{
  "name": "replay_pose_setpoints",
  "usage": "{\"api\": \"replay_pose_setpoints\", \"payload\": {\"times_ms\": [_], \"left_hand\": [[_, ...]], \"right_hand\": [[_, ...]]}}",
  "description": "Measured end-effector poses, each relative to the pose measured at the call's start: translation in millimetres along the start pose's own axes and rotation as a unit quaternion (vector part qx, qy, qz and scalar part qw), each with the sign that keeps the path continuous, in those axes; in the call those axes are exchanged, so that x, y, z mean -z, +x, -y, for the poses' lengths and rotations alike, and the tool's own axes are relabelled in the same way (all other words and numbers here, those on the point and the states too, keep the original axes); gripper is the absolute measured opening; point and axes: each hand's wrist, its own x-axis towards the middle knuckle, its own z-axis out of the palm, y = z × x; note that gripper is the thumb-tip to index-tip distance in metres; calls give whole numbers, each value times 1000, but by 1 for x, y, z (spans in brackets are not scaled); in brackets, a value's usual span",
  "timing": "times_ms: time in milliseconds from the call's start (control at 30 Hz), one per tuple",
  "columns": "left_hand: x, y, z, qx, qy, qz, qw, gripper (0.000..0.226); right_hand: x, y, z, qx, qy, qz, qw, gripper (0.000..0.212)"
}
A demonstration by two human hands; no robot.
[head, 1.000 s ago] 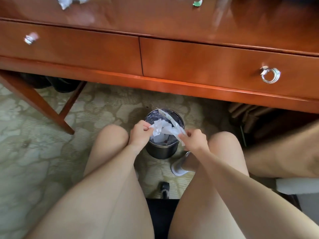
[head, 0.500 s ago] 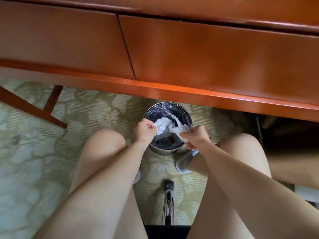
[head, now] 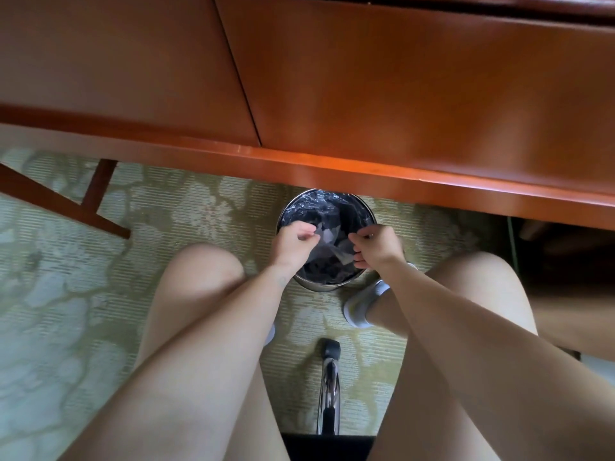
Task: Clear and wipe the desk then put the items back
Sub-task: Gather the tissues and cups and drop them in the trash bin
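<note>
Hovering over the bin, both hands loosely curled.

Left hand (head: 294, 239) and right hand (head: 374, 246) sit level over the bin (head: 327, 241), neither nearer; grip contents unclear. Crumpled paper (head: 327, 236) lies directly below, between them; the desk (head: 366, 94) overhangs beyond.

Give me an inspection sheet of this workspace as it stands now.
Surface: desk front only, drawers shut; top out of view.
Job's things: metal bin with dark liner on the carpet under the desk edge; pale crumpled paper inside.
Clutter: nothing seen.
Hands: left hand and right hand over the bin's rim, fingers curled; grip unclear.
Cables: thin green line at right, possibly a cable.
Surroundings: patterned carpet, chair leg with caster.
</note>
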Motion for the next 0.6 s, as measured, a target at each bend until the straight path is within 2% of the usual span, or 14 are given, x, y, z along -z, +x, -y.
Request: {"api": "replay_pose_setpoints", "payload": {"times_ms": [133,600], "left_hand": [[3,-4,-6,-15,0,3,1000,24],[36,-51,-49,-109,38,26,993,14]], "right_hand": [[2,-10,4,17,-6,3,1000,17],[17,-73,36,132,-62,25,989,19]]}}
